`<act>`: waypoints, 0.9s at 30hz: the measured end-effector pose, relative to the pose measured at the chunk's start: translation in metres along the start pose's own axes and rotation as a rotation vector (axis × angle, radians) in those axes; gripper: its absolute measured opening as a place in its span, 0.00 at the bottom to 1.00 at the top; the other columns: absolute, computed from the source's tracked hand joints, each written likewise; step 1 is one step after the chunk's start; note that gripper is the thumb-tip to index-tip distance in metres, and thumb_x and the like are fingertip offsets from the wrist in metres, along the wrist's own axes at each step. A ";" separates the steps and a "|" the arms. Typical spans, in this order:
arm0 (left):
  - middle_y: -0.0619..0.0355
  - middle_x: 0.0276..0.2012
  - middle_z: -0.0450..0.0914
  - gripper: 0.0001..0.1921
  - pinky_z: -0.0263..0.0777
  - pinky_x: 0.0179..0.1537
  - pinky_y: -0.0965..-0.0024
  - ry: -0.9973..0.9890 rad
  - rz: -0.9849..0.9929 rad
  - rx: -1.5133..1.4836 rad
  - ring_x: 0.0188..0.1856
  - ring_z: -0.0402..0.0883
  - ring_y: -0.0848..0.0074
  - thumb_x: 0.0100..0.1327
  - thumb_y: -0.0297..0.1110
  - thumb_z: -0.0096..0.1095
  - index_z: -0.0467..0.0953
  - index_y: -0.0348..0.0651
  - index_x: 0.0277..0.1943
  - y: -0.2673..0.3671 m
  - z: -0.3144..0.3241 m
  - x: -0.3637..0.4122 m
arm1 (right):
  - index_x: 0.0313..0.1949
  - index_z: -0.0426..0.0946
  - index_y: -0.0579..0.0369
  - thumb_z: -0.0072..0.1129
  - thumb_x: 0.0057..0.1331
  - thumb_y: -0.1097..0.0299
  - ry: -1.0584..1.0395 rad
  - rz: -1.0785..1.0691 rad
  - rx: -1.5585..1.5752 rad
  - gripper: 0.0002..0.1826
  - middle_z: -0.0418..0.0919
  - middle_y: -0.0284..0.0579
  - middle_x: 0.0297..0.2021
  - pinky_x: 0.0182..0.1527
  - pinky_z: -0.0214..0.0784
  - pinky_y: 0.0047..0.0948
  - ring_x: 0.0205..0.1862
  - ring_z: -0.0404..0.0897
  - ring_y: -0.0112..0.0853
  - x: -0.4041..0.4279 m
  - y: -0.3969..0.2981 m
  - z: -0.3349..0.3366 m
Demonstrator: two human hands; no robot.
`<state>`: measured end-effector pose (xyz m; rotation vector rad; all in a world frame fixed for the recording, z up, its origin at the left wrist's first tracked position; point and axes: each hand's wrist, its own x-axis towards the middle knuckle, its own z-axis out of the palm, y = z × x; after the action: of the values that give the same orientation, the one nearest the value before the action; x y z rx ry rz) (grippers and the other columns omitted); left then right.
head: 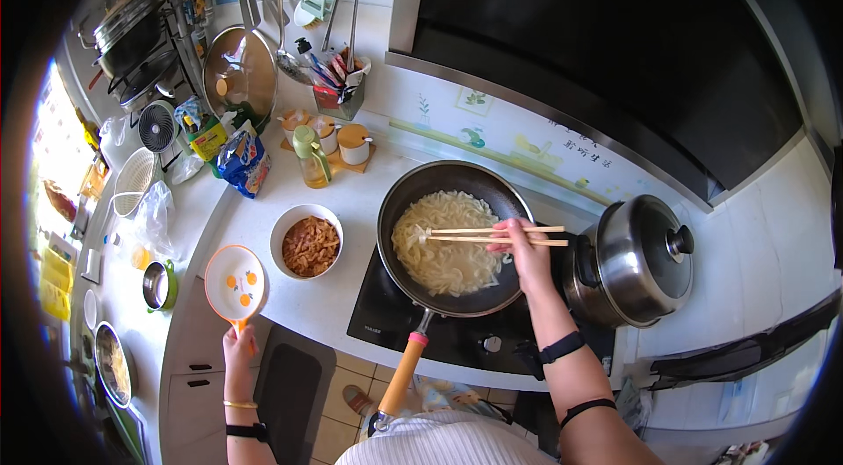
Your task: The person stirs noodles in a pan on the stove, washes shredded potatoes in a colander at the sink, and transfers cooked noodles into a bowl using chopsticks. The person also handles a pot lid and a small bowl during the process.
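Note:
My right hand (522, 247) grips a pair of wooden chopsticks (497, 234). Their tips touch pale strips, which look like noodles (448, 247), in cloudy liquid inside a dark wok (388, 201). The wok sits on a black cooktop (454, 343), its wooden handle (403, 373) pointing towards my body. In my left hand (239, 343) is the orange handle of a white bowl (227, 277) with an orange-fruit print; nothing lies in it. Between this bowl and the wok, a white bowl (276, 231) on the counter holds brown strips, possibly meat (311, 247).
A lidded steel pot (612, 267) stands right of the wok. An oil bottle (311, 159) and lidded jars (353, 142) are behind the white bowl. Left are a blue packet (244, 162), a small green-sided pan (158, 286) and a steel bowl (105, 336). A range hood (560, 83) overhangs the back.

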<state>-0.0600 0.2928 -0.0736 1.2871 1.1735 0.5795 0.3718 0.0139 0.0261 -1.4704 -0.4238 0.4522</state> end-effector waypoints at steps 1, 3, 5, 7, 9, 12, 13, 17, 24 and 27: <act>0.65 0.16 0.68 0.07 0.57 0.16 0.81 -0.008 -0.008 -0.013 0.14 0.66 0.85 0.60 0.33 0.55 0.69 0.42 0.28 0.008 0.006 -0.018 | 0.36 0.74 0.63 0.44 0.70 0.63 0.009 -0.016 -0.042 0.15 0.77 0.44 0.27 0.30 0.73 0.24 0.24 0.79 0.29 -0.002 -0.009 -0.003; 0.65 0.16 0.68 0.06 0.58 0.16 0.81 -0.031 -0.028 -0.050 0.14 0.66 0.84 0.60 0.32 0.56 0.70 0.41 0.29 0.013 0.015 -0.041 | 0.38 0.73 0.58 0.44 0.69 0.63 -0.017 0.001 -0.108 0.12 0.75 0.41 0.30 0.28 0.73 0.24 0.24 0.78 0.29 -0.008 -0.026 -0.020; 0.64 0.16 0.69 0.06 0.59 0.16 0.81 -0.050 -0.044 -0.062 0.13 0.66 0.84 0.59 0.30 0.57 0.70 0.40 0.29 0.014 0.020 -0.059 | 0.40 0.72 0.55 0.44 0.69 0.64 -0.022 0.071 -0.123 0.10 0.73 0.39 0.33 0.27 0.72 0.24 0.23 0.77 0.29 -0.017 -0.040 -0.039; 0.64 0.16 0.69 0.06 0.60 0.16 0.81 -0.078 -0.063 -0.090 0.13 0.67 0.83 0.59 0.29 0.57 0.70 0.40 0.28 0.012 0.026 -0.073 | 0.44 0.70 0.54 0.43 0.68 0.65 0.003 0.185 -0.160 0.10 0.71 0.38 0.39 0.26 0.72 0.26 0.22 0.76 0.29 -0.029 -0.046 -0.053; 0.63 0.15 0.70 0.06 0.60 0.16 0.81 -0.095 -0.096 -0.103 0.13 0.67 0.83 0.58 0.29 0.57 0.70 0.40 0.27 0.010 0.035 -0.084 | 0.44 0.71 0.53 0.44 0.68 0.64 0.016 0.230 -0.121 0.10 0.70 0.40 0.40 0.26 0.73 0.25 0.22 0.76 0.29 -0.036 -0.036 -0.060; 0.63 0.15 0.70 0.07 0.60 0.16 0.81 -0.134 -0.134 -0.123 0.13 0.67 0.83 0.58 0.29 0.58 0.70 0.39 0.27 0.006 0.046 -0.098 | 0.45 0.71 0.51 0.44 0.69 0.61 0.007 0.271 -0.032 0.11 0.70 0.42 0.44 0.26 0.74 0.26 0.23 0.76 0.28 -0.033 -0.008 -0.056; 0.62 0.14 0.70 0.06 0.59 0.16 0.81 -0.145 -0.151 -0.112 0.13 0.67 0.83 0.58 0.29 0.58 0.70 0.39 0.27 0.001 0.047 -0.101 | 0.44 0.71 0.52 0.44 0.69 0.61 0.015 0.230 -0.021 0.11 0.70 0.42 0.43 0.26 0.74 0.25 0.23 0.76 0.28 -0.028 -0.001 -0.047; 0.62 0.14 0.70 0.07 0.59 0.16 0.81 -0.157 -0.165 -0.122 0.13 0.67 0.83 0.58 0.29 0.58 0.70 0.38 0.28 -0.002 0.056 -0.111 | 0.40 0.72 0.55 0.44 0.70 0.58 0.072 0.071 0.014 0.14 0.73 0.41 0.36 0.26 0.74 0.24 0.22 0.77 0.29 -0.002 0.026 -0.023; 0.63 0.15 0.71 0.07 0.58 0.16 0.81 -0.145 -0.168 -0.130 0.14 0.68 0.84 0.58 0.30 0.59 0.70 0.39 0.27 0.010 0.062 -0.121 | 0.33 0.73 0.60 0.45 0.70 0.58 0.118 0.041 0.047 0.17 0.77 0.45 0.27 0.30 0.74 0.27 0.27 0.81 0.34 0.012 0.044 0.006; 0.63 0.15 0.71 0.07 0.58 0.17 0.82 -0.155 -0.147 -0.129 0.14 0.69 0.84 0.58 0.30 0.59 0.70 0.39 0.27 0.011 0.064 -0.122 | 0.33 0.73 0.60 0.46 0.69 0.58 0.165 0.133 0.117 0.16 0.78 0.47 0.28 0.31 0.74 0.28 0.27 0.81 0.35 0.011 0.051 0.008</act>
<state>-0.0433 0.1627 -0.0309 1.1053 1.0741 0.4328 0.3755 0.0288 -0.0243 -1.4143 -0.1664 0.4498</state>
